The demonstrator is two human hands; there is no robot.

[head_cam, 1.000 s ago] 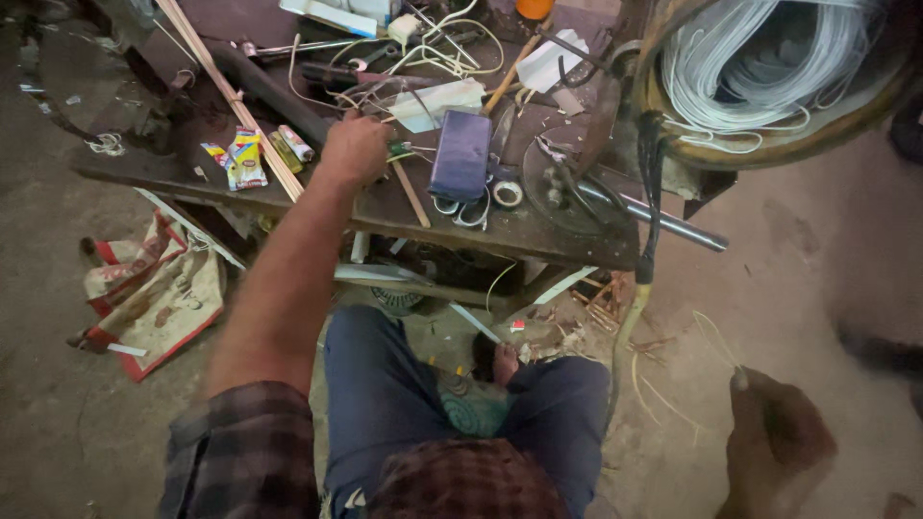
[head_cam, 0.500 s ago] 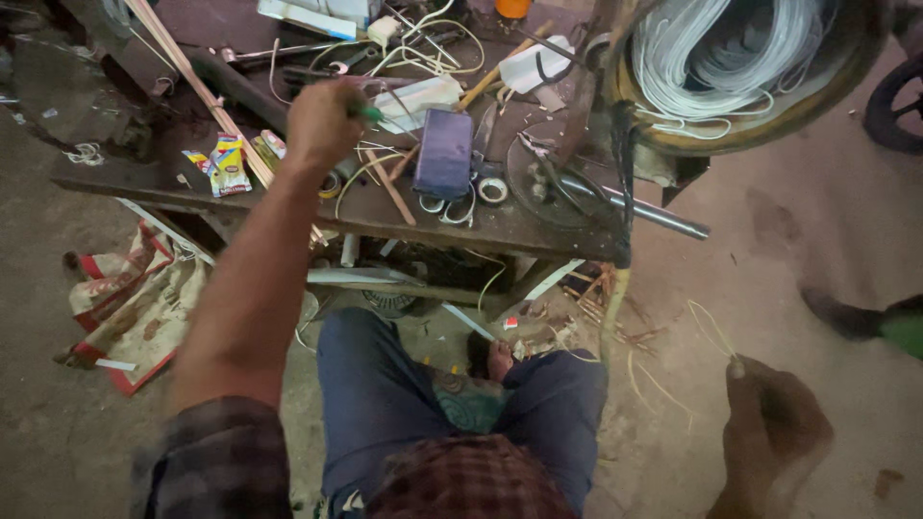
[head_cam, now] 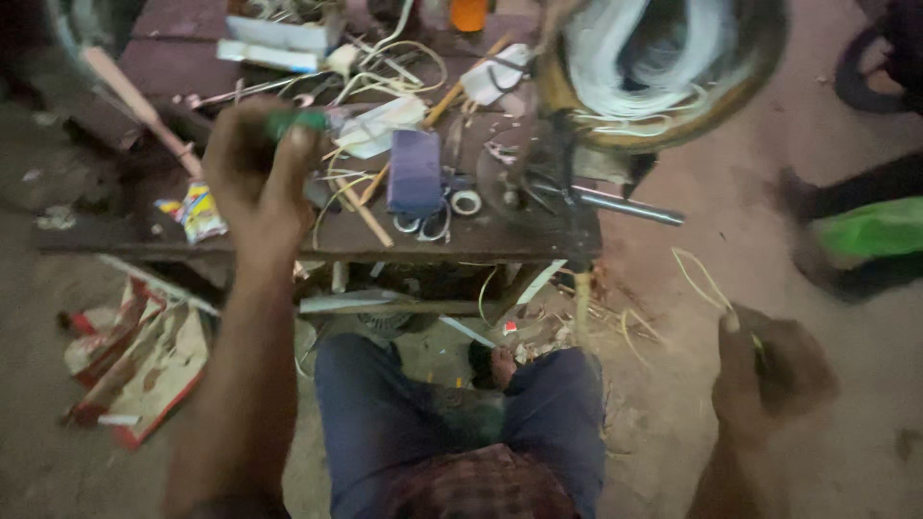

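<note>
My left hand (head_cam: pixel 255 173) is lifted over the low wooden bench (head_cam: pixel 452 245), closed round a small green-handled tool (head_cam: pixel 300 121) whose tip I cannot make out. My right hand (head_cam: pixel 769 370) hangs low at the right over the dirt floor, fingers curled, with a thin yellow wire (head_cam: pixel 700 274) looping up out of it. My knees in blue trousers (head_cam: pixel 385 413) are below the bench edge.
The bench holds a purple box (head_cam: pixel 415 171), tape rolls (head_cam: pixel 466 202), loose wires, a wooden stick (head_cam: pixel 135 101) and a metal rod (head_cam: pixel 625 205). A large coil of white wire (head_cam: pixel 663 58) stands at the top right. Another person's foot in green (head_cam: pixel 870 231) is at the right. Torn packaging (head_cam: pixel 144 360) lies at the left.
My left hand has come up off the bench with the green-handled tool and moved left, toward me. My right hand stays low at the right, holding the wire.
</note>
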